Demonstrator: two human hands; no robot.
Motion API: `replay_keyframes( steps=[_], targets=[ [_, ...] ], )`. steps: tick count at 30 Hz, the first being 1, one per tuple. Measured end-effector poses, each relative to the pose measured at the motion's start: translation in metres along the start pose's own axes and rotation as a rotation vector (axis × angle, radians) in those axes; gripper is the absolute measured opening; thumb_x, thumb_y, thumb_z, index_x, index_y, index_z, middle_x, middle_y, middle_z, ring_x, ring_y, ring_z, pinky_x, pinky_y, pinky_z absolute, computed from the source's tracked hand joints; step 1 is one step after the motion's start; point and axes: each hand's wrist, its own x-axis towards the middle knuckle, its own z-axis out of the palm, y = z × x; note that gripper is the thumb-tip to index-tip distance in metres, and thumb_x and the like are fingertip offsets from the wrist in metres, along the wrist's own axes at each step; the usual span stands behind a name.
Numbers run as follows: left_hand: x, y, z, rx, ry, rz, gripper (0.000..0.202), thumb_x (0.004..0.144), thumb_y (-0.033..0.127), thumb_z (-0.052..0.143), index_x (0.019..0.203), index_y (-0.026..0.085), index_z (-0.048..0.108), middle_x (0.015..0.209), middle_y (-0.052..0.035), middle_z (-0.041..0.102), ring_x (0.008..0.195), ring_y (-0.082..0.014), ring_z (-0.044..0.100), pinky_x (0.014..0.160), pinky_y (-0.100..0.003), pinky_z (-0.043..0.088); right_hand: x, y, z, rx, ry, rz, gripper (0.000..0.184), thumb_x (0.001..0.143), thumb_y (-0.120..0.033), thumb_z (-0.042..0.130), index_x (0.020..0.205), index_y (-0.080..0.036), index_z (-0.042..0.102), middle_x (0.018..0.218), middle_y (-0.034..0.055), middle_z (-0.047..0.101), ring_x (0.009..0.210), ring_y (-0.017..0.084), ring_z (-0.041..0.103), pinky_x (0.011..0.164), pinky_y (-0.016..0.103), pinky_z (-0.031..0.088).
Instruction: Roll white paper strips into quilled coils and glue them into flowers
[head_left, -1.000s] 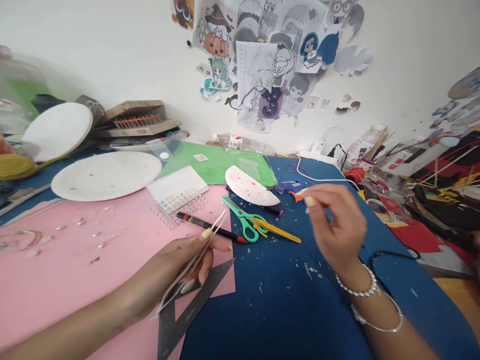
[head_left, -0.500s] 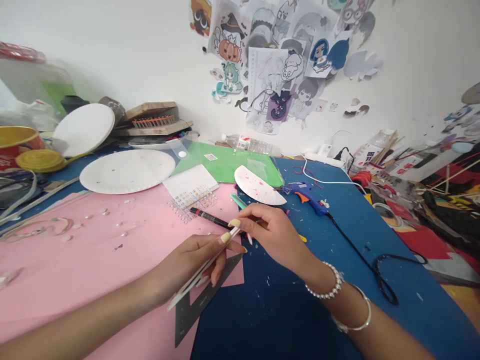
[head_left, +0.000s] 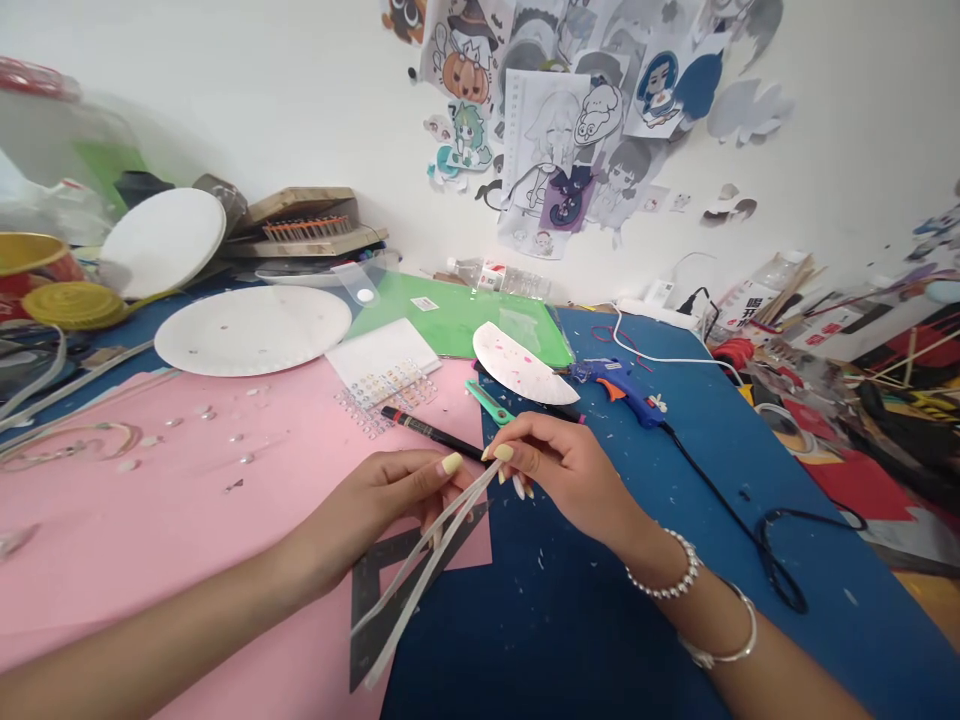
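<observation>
My right hand pinches the top of a thin white ribbon between thumb and fingertips. Two strands hang from that pinch, spreading apart toward the lower left. My left hand is beside them, its thumb lifted off the ribbon and its fingers partly curled behind the strands. Below the strands lies a dark grey set square, partly over the pink sheet. Close beyond the fingers are a black pen and a mint-green cutter.
A blue glue gun with a black cord rests at right, near a speckled white half-disc. Gem stickers, a white paper plate and a green folder lie behind. Small beads dot the pink sheet.
My left thumb has come off the ribbon, whose strands now hang separated from my right hand's pinch. The view has shifted slightly, and more of the green cutter shows.
</observation>
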Motion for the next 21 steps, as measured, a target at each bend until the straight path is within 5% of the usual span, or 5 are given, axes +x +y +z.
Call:
replay_keyframes(
  steps=[3,9,16,21],
  targets=[
    [-0.0011,-0.0011,0.0004,-0.013,-0.031,0.027,0.024,0.076,0.036,0.057,0.066,0.016,0.067,0.063,0.0012,0.062,0.055,-0.0077,0.052,0.059,-0.017,0.041,-0.0012,-0.0031,-0.0002,0.004,-0.019,-0.027,0.015,0.081,-0.031,0.052,0.081,-0.019,0.061,0.067,-0.0019,0.056,0.056,0.007,0.05,0.053,0.02,0.04],
    [-0.0053,-0.0008,0.0063,-0.02,0.038,-0.025,0.019,0.067,0.034,0.065,0.065,0.015,0.064,0.051,0.0037,0.056,0.047,-0.0067,0.046,0.046,-0.016,0.032,-0.0022,-0.0062,-0.0005,0.034,-0.076,-0.071,0.01,0.081,-0.025,0.053,0.083,-0.02,0.061,0.076,-0.0008,0.059,0.06,0.008,0.05,0.055,0.02,0.041],
    [-0.0035,-0.0037,0.0054,0.114,0.065,0.008,0.024,0.065,0.037,0.064,0.06,0.014,0.058,0.047,0.0064,0.045,0.044,-0.005,0.03,0.044,-0.019,0.018,-0.002,-0.005,0.0002,0.052,-0.063,-0.003,0.014,0.08,-0.028,0.055,0.089,-0.02,0.06,0.068,-0.0028,0.054,0.057,0.007,0.048,0.053,0.02,0.04],
    [-0.0056,-0.0022,0.008,0.248,0.114,0.063,0.021,0.066,0.037,0.063,0.064,0.016,0.06,0.052,0.005,0.047,0.047,-0.0074,0.038,0.045,-0.019,0.026,-0.0017,-0.0044,-0.0002,0.011,-0.027,-0.004,0.01,0.08,-0.025,0.054,0.085,-0.02,0.062,0.068,-0.0028,0.056,0.057,0.007,0.048,0.053,0.02,0.038]
  ],
)
